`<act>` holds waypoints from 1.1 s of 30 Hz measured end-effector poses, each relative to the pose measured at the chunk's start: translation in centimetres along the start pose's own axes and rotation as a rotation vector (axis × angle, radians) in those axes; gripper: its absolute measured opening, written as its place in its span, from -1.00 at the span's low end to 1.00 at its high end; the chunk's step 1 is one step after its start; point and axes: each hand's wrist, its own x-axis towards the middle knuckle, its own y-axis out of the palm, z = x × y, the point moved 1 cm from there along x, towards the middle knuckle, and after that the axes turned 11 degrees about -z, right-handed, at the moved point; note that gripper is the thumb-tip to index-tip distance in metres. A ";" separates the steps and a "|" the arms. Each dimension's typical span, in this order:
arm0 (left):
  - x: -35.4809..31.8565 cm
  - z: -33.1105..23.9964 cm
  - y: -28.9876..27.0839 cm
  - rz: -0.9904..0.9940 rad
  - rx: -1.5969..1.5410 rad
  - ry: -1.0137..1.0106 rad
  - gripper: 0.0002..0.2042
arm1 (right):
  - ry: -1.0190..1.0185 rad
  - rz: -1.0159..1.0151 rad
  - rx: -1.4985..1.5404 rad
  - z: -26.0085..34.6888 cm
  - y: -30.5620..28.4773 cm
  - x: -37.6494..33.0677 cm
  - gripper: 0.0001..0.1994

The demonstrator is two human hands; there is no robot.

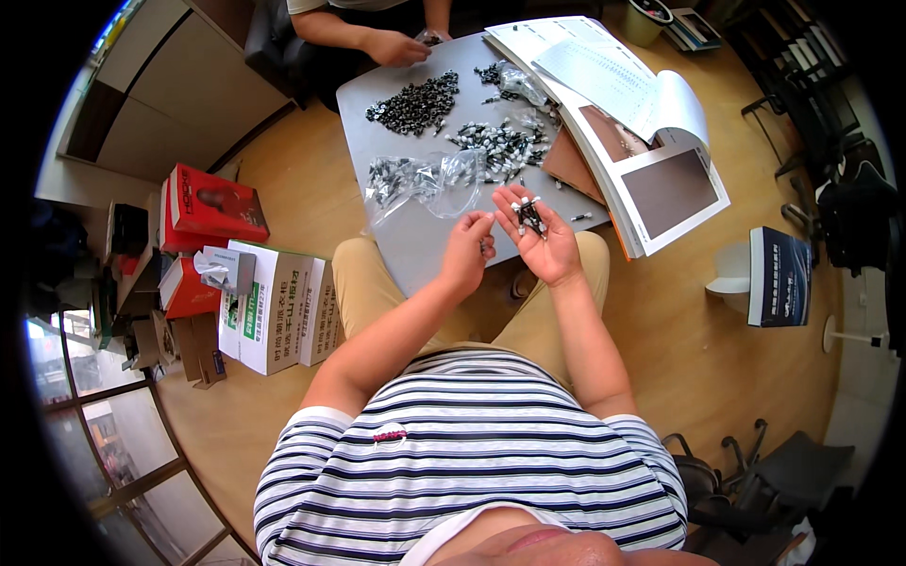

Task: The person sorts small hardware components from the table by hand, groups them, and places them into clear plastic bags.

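small black-and-white parts (531,219) on the upturned right hand (547,247)

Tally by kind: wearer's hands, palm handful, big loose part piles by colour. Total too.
Hands (left hand, right hand): 2
Palm handful: 1
Mostly black pile: 1
Black-and-white pile: 1
Total: 5
Individual parts too small to count.

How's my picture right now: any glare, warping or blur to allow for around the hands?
Head view: fisheye warping bows the window frame at lower left, inside a black rim; head view: pale glints break up the clear plastic bag; head view: left hand and right hand look evenly lit, but the small parts on the right palm are too tiny for fine detail.
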 end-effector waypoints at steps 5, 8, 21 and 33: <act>-2.6 -1.8 2.6 -0.012 0.757 0.772 -0.82 | -0.048 0.001 0.047 -0.8 -0.6 0.8 -0.60; -1.4 -1.7 2.3 -0.039 0.847 0.837 -0.84 | -0.048 0.015 0.081 -1.3 -0.2 1.2 -0.58; -3.1 -3.6 -3.2 0.258 -0.471 -0.264 -0.78 | -0.011 -0.363 -0.565 -4.2 2.6 10.3 -0.02; -0.7 -1.6 -2.4 0.210 -0.282 -0.250 -0.64 | -0.916 -0.581 -1.946 8.4 -4.0 -2.1 -0.80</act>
